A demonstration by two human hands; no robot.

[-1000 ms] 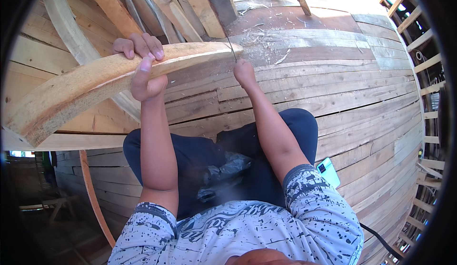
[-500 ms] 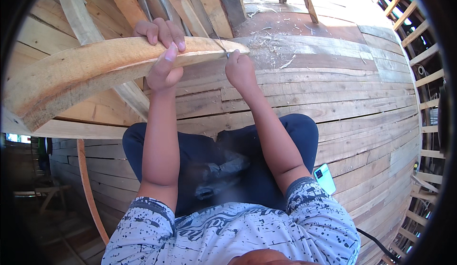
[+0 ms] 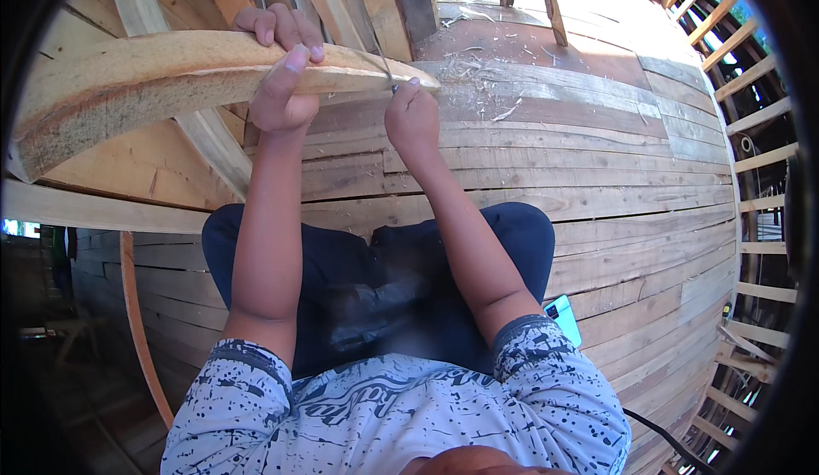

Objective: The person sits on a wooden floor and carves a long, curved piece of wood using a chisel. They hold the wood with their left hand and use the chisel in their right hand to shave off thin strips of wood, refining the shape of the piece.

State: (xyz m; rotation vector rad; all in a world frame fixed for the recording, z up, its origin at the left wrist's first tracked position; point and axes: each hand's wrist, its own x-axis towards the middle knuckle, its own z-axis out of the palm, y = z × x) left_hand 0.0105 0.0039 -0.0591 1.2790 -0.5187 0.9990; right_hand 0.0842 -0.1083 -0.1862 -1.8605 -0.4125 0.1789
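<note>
The curved timber spans beyond your dark trousers; your left hand grasps it with bent fingers, your right hand clenches a thin blade across it, and a phone sits right of the trousers

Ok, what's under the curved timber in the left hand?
Below the curved timber, a paler rib shows on both sides, with wooden boards beyond. The crossing itself is covered, so I can't tell whether they touch.
</note>
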